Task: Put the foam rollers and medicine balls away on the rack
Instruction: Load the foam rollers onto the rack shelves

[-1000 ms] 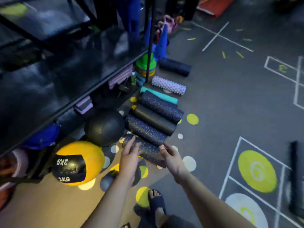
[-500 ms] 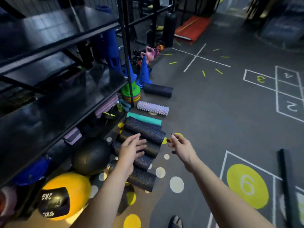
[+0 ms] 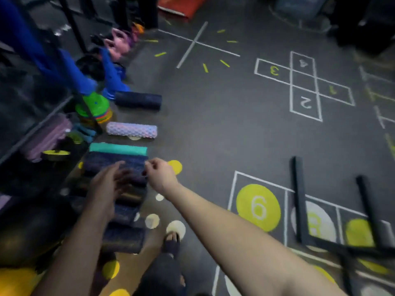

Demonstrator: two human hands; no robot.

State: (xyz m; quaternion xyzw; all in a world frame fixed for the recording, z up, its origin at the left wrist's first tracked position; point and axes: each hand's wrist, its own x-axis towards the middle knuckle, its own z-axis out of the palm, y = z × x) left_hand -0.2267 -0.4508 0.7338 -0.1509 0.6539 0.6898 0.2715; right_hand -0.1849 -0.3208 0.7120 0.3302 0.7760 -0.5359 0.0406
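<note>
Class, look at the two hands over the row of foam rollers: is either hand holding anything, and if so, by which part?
Nothing is held. The left hand and right hand hover over the dark speckled roller, unclosed.

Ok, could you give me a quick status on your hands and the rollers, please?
Left hand and right hand open, empty, over dark speckled foam roller. Teal foam roller directly beyond. Nothing racked, nothing blocking.

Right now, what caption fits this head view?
Both hands reach toward a speckled foam roller lying in a floor row beside the rack.

head cam | looks forward-down | floor [image 3: 213,129] close below
</note>
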